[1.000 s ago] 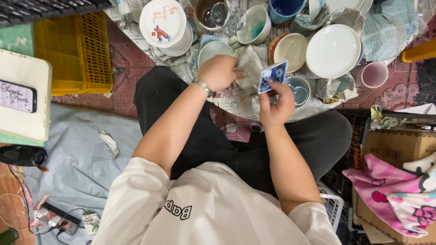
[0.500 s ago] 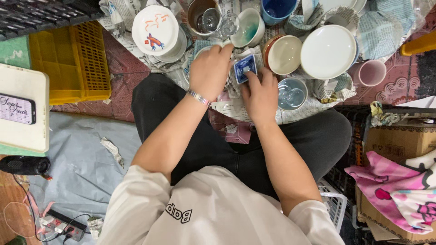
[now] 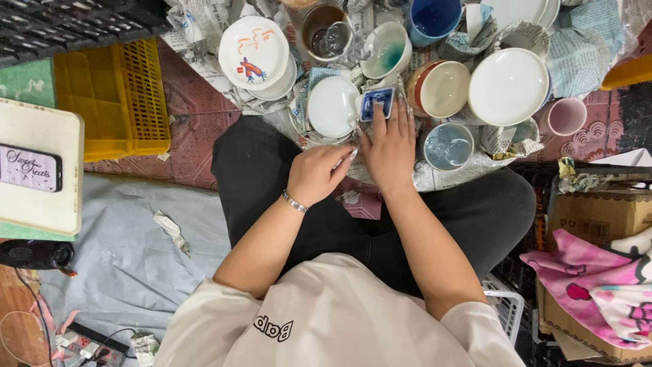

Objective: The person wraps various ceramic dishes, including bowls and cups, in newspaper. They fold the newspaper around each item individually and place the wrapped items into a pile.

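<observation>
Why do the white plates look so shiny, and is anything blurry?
Head view: bright overhead light glares off the white plate and white bowl; the hands, left hand and right hand, look sharp; the picture's corners are darker and slightly stretched.

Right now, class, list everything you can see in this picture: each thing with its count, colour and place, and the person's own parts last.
small square blue dish: one, blue and white, at the right hand's fingertips
round white plates: two plain, one painted, among newspaper
blue ceramic cup: one, top centre
pink mug: one, right
cream bowl with red rim: one, centre
yellow plastic crate: one, left
cardboard box: one, brown, right
left hand: closed on crumpled newspaper
right hand: fingers spread, touching the dish
</observation>
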